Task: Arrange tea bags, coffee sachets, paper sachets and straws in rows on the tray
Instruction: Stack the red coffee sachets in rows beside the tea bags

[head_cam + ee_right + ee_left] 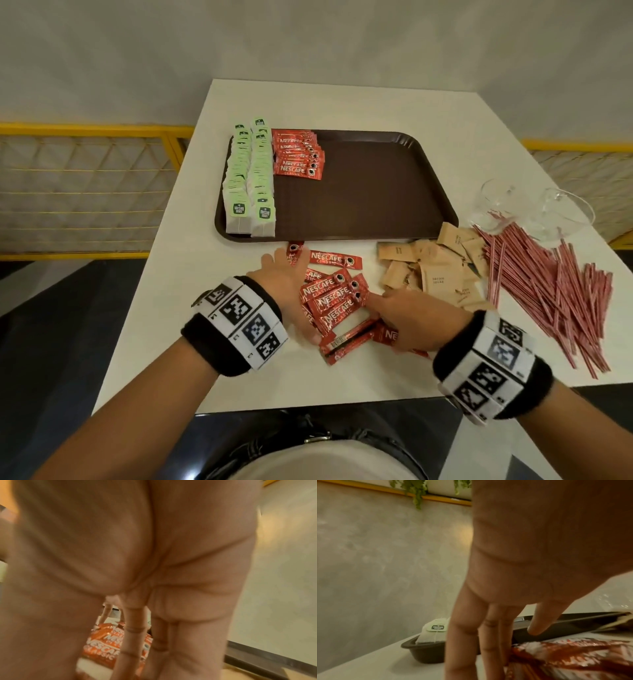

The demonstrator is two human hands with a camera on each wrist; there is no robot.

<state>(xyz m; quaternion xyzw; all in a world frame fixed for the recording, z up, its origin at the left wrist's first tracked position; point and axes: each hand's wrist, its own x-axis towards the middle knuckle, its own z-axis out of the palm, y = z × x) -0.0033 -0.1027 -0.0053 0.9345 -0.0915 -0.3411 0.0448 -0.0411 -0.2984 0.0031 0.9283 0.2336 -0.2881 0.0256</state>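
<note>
A loose pile of red coffee sachets (334, 298) lies on the white table (212, 342) in front of the brown tray (376, 192). My left hand (287, 284) stands on edge against the pile's left side, fingers (467, 635) straight beside the sachets (573, 655). My right hand (407, 318) presses straight fingers (130, 642) on the pile's right side, over the sachets (102, 646). On the tray's left stand two rows of green-tagged tea bags (250, 178) and a short row of coffee sachets (298, 154). Brown paper sachets (435, 270) and red-striped straws (548, 284) lie loose at the right.
Two clear glasses (534, 209) lie tipped on the table's right, by the straws. The tray's middle and right (394, 164) hold nothing. A yellow railing (85, 130) runs behind the table on the left, and the table's near edge sits just above my lap.
</note>
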